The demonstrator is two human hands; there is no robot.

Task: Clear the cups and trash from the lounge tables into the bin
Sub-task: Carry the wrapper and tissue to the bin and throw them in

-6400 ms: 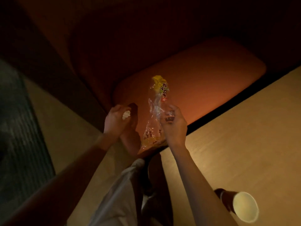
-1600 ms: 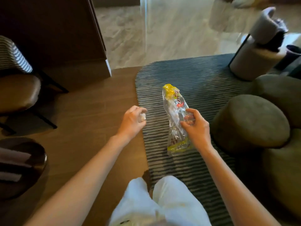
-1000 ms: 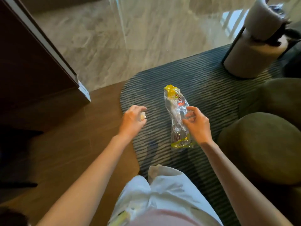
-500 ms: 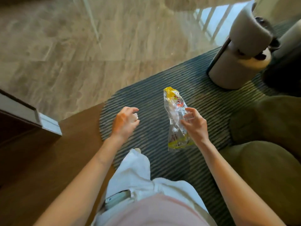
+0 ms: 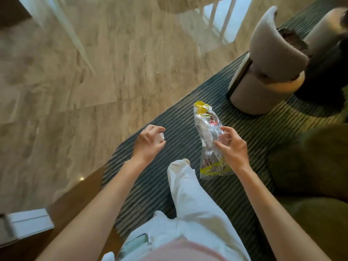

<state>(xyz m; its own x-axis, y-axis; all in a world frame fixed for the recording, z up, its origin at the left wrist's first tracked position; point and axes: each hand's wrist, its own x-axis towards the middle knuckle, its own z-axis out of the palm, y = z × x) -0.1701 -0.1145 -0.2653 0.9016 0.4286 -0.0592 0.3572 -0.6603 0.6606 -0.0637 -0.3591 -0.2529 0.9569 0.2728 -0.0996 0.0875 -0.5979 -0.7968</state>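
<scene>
I see my right hand pinching a crinkled clear wrapper; its red print is too blurred to read, yellow ends above and below the grip. My left hand curls round a small white wad. Beneath both lies a striped rug beside pale wood-look floor.

Striped dark rug meets pale marble floor.
</scene>
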